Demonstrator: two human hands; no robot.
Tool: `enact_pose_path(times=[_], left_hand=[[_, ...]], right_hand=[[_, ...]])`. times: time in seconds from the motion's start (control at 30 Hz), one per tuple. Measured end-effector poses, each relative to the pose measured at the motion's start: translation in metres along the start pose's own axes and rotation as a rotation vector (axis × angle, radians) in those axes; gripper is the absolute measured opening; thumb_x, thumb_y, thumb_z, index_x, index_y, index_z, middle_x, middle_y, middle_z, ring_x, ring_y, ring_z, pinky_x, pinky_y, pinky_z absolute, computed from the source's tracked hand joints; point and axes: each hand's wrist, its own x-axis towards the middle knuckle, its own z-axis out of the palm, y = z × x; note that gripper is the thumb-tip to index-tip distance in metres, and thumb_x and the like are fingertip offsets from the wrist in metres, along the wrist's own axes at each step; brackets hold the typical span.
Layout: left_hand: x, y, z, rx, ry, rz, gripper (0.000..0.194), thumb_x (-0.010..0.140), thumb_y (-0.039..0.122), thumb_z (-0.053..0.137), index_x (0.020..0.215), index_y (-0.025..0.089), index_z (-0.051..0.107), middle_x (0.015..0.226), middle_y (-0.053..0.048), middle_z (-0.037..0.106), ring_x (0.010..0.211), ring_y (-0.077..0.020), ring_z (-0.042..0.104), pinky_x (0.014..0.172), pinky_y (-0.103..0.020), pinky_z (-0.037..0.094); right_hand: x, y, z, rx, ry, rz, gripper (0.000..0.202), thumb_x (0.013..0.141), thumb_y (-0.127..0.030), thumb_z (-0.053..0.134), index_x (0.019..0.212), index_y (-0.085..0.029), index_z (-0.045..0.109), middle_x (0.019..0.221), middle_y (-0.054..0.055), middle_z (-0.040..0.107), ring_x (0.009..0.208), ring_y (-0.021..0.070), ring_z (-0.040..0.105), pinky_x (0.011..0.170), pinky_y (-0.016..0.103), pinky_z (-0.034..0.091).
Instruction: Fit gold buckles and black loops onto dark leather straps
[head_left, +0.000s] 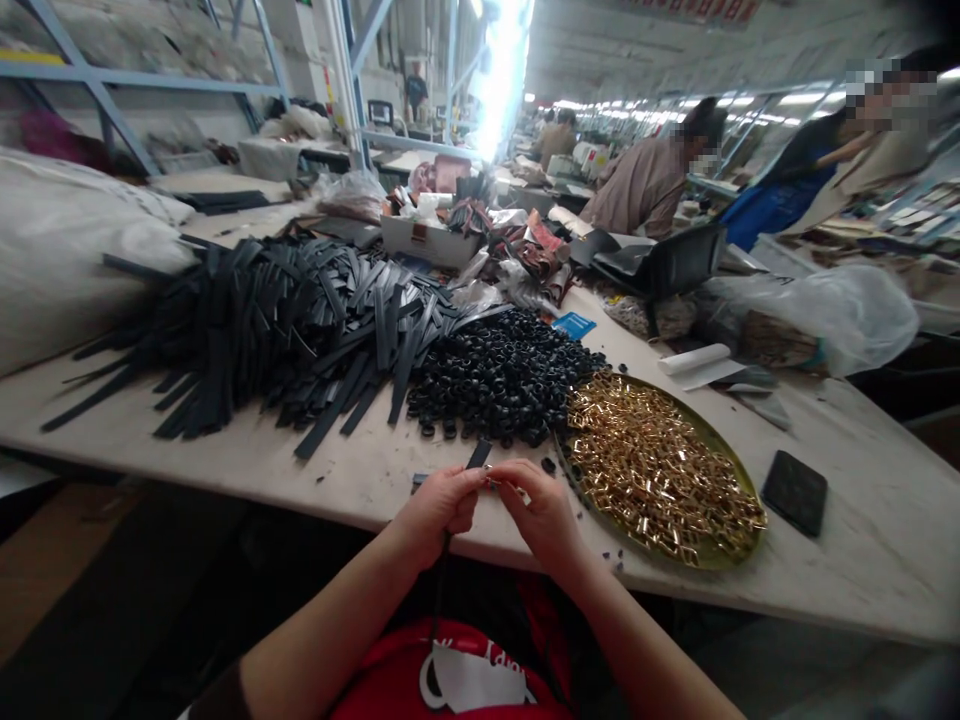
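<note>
Just over the table's front edge, my two hands meet at the fingertips. My left hand (442,505) is closed on a black strap (441,590), whose narrow tail hangs down towards my lap. The fingers of my right hand (536,500) pinch a small shiny gold buckle (489,472) against the left fingertips; the fingers partly hide it. A flat dark strap end (478,454) shows just beyond the fingertips; whether it is part of the held strap I cannot tell. Beyond my hands lies a heap of small black strap loops (502,375). Gold buckles (660,470) fill a round tray (731,555) at right.
A large pile of black straps (277,320) covers the left of the table (345,490). A dark phone (795,492) lies right of the tray. Behind are a blue card (574,325), a white box (427,243) and plastic bags (847,315). Several people are farther back.
</note>
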Motion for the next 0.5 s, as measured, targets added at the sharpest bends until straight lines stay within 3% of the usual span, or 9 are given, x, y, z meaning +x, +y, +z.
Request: enact_pose_path(times=[0.13,0.27,0.37,0.5], left_hand=[[0.007,-0.002,-0.003,0.144,0.125,0.103,0.024,0.071,0.037,0.058,0.081,0.017,0.050,0.050,0.010,0.033,0.039,-0.0040,0.025,0.038,-0.017,0.018],[0.008,-0.001,-0.003,0.477,0.300,0.323,0.019,0.073,0.035,0.053,0.075,0.016,0.054,0.058,0.005,0.049,0.052,-0.0081,0.044,0.050,-0.019,0.034],[0.008,0.000,-0.004,0.642,0.269,0.329,0.018,0.075,0.034,0.050,0.076,0.016,0.056,0.059,0.005,0.052,0.056,-0.0104,0.046,0.052,-0.021,0.035],[0.010,0.000,-0.005,0.785,0.208,0.285,0.015,0.074,0.030,0.051,0.072,0.016,0.057,0.060,0.005,0.051,0.058,-0.0104,0.045,0.054,-0.021,0.033]], right_hand=[[0.005,0.006,0.006,0.430,0.007,0.309,0.022,0.074,-0.024,0.055,0.095,-0.021,0.052,0.077,0.000,0.061,0.068,0.0124,0.056,0.066,0.028,0.044],[0.009,0.009,0.008,0.765,-0.156,0.545,0.043,0.062,-0.016,0.063,0.102,-0.019,0.048,0.069,-0.002,0.060,0.059,0.0094,0.053,0.058,0.025,0.041],[0.010,0.014,0.007,0.792,-0.195,0.557,0.046,0.062,-0.018,0.067,0.105,-0.019,0.048,0.066,-0.004,0.060,0.056,0.0081,0.051,0.057,0.024,0.039],[0.006,0.026,0.006,0.634,-0.067,0.429,0.033,0.063,-0.027,0.070,0.093,-0.020,0.057,0.061,-0.005,0.059,0.055,0.0077,0.049,0.055,0.023,0.038]])
